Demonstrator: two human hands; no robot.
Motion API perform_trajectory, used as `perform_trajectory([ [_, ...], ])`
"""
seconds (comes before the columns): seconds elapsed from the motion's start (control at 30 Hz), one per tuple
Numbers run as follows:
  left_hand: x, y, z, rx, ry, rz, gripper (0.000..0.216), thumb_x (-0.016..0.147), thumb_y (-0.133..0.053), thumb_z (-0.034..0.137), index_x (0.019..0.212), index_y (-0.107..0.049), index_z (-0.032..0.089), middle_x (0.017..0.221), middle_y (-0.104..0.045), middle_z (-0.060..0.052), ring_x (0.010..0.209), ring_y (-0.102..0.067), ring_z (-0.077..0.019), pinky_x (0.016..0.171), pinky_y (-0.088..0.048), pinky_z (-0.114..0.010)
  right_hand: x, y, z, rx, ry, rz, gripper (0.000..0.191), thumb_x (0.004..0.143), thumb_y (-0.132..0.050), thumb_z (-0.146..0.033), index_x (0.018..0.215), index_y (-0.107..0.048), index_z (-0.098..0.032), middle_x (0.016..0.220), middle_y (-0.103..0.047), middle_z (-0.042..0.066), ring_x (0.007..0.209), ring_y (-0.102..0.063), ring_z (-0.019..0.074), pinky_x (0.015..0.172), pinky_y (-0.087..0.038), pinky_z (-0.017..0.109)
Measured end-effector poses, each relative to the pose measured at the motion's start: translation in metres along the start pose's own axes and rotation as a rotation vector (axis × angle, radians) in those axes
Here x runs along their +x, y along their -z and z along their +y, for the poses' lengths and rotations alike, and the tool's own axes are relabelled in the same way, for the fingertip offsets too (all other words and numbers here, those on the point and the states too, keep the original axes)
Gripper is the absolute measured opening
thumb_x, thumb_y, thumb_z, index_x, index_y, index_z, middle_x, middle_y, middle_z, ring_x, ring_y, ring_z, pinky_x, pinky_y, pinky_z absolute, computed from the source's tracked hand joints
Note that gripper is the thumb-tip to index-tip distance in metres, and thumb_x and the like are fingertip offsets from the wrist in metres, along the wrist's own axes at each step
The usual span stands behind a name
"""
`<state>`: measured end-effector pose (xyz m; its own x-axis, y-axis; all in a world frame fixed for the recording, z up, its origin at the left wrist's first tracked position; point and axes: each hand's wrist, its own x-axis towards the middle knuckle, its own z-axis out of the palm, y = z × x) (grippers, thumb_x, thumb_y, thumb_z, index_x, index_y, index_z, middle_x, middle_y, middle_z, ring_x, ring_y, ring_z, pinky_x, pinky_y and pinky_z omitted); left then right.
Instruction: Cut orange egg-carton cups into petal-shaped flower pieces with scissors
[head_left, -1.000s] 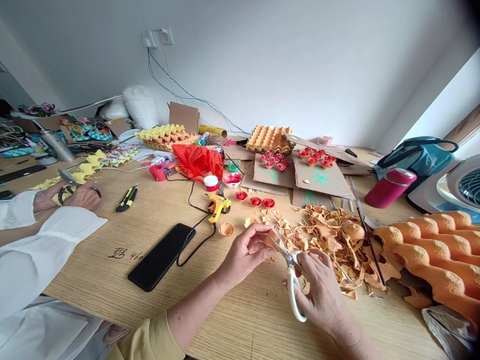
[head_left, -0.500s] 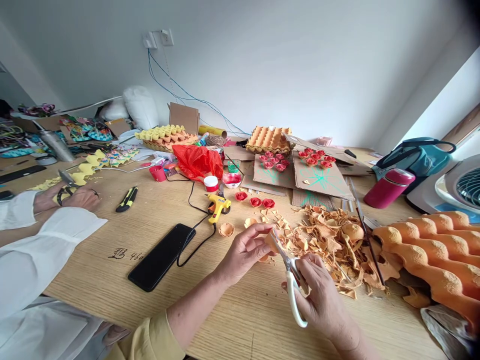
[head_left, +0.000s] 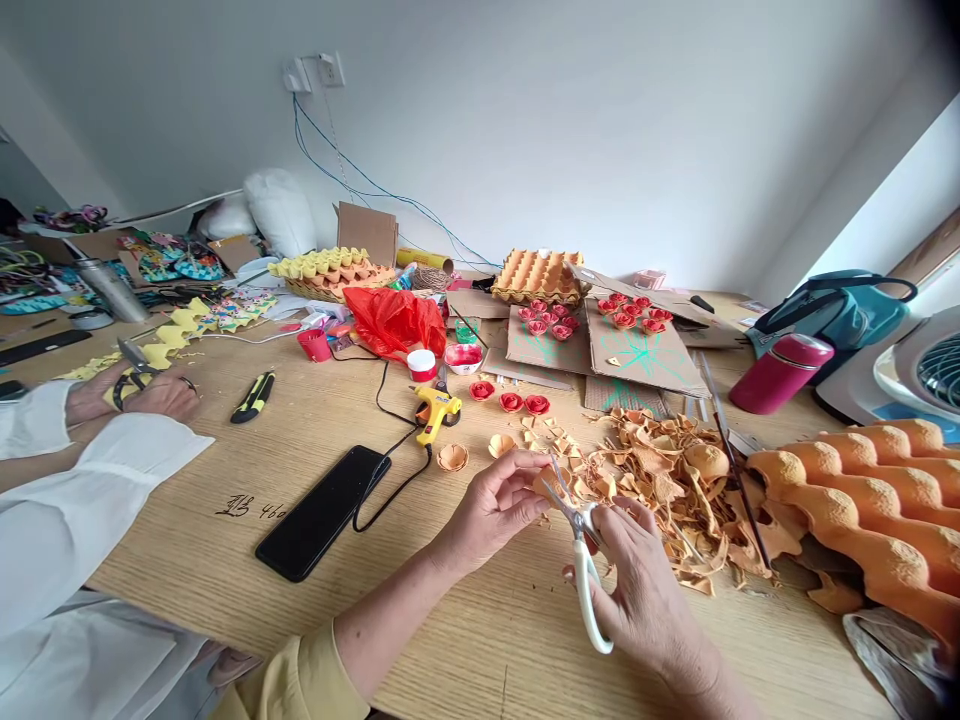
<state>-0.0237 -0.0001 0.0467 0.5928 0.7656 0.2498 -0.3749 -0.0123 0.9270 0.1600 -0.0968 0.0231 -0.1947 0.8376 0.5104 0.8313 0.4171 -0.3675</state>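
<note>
My left hand pinches a small orange piece of egg carton between thumb and fingers. In my right hand are white-handled scissors, with thumb and fingers through the loops. Their blades stand slightly apart at the piece. Just beyond my hands lies a heap of orange carton scraps. Two cut orange carton cups, a nearer one and a farther one, sit left of the scraps. Behind them are three red paper roses.
A yellow glue gun and its cord lie by a black phone. Orange egg trays and a pink bottle stand right. More roses rest on cardboard. At left, a co-worker's hands hold scissors near a utility knife.
The scissor blades have opened a little at the orange piece, which has turned slightly in my left fingers. Both hands stay in nearly the same place.
</note>
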Motion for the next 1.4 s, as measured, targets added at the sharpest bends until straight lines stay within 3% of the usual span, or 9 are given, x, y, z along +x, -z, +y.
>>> perform_trajectory([
  [0.37, 0.001, -0.002, 0.006, -0.041, 0.052, 0.010, 0.038, 0.081, -0.077, 0.027, 0.116, -0.064, 0.020, 0.113, -0.074, -0.010, 0.107, -0.069, -0.0235, 0.095, -0.051, -0.034, -0.001, 0.001, -0.005, 0.069, 0.012, 0.003, 0.023, 0.096, -0.052, -0.027, 0.081, -0.034, -0.024, 0.073, -0.044, -0.003, 0.070, -0.043, 0.0175, 0.072, -0.039, 0.037],
  [0.6, 0.002, 0.001, 0.005, -0.105, 0.025, 0.032, 0.036, 0.081, -0.078, 0.023, 0.115, -0.067, 0.022, 0.129, -0.068, -0.009, 0.120, -0.063, -0.0239, 0.102, -0.047, -0.034, 0.001, -0.001, -0.007, 0.115, -0.002, 0.055, 0.029, 0.097, -0.052, -0.024, 0.074, -0.035, -0.024, 0.066, -0.046, -0.003, 0.066, -0.045, 0.0169, 0.064, -0.040, 0.032],
  [0.8, 0.004, 0.005, 0.001, -0.246, 0.062, 0.082, 0.038, 0.084, -0.074, 0.028, 0.121, -0.066, 0.026, 0.126, -0.066, -0.007, 0.106, -0.067, -0.0220, 0.085, -0.055, -0.032, -0.002, -0.003, -0.001, 0.173, -0.167, 0.111, 0.016, 0.097, -0.053, -0.028, 0.081, -0.050, -0.023, 0.070, -0.054, 0.000, 0.065, -0.048, 0.0169, 0.059, -0.044, 0.030],
  [0.97, 0.005, 0.008, -0.002, -0.450, 0.161, 0.003, 0.040, 0.085, -0.072, 0.031, 0.124, -0.064, 0.024, 0.112, -0.072, -0.008, 0.095, -0.073, -0.0216, 0.076, -0.054, -0.028, -0.002, -0.001, 0.000, 0.223, -0.202, 0.184, 0.016, 0.095, -0.054, -0.031, 0.081, -0.055, -0.023, 0.074, -0.058, 0.002, 0.067, -0.053, 0.0178, 0.059, -0.045, 0.030],
  [1.17, 0.007, 0.008, -0.001, -0.615, 0.310, -0.069, 0.036, 0.087, -0.069, 0.032, 0.119, -0.066, 0.017, 0.107, -0.074, -0.011, 0.079, -0.073, -0.0167, 0.059, -0.052, -0.021, -0.001, 0.006, -0.002, 0.397, -0.208, 0.192, 0.037, 0.099, -0.042, -0.053, 0.085, -0.057, -0.022, 0.073, -0.059, 0.002, 0.065, -0.056, 0.0193, 0.056, -0.046, 0.031],
  [1.4, 0.006, 0.008, 0.001, -0.666, 0.378, -0.115, 0.037, 0.090, -0.064, 0.038, 0.119, -0.065, 0.015, 0.108, -0.072, -0.012, 0.075, -0.072, -0.0158, 0.057, -0.051, -0.021, -0.003, 0.009, -0.004, 0.510, -0.238, 0.210, 0.052, 0.099, -0.027, -0.065, 0.090, -0.056, -0.023, 0.080, -0.061, 0.005, 0.067, -0.056, 0.0207, 0.061, -0.046, 0.034],
])
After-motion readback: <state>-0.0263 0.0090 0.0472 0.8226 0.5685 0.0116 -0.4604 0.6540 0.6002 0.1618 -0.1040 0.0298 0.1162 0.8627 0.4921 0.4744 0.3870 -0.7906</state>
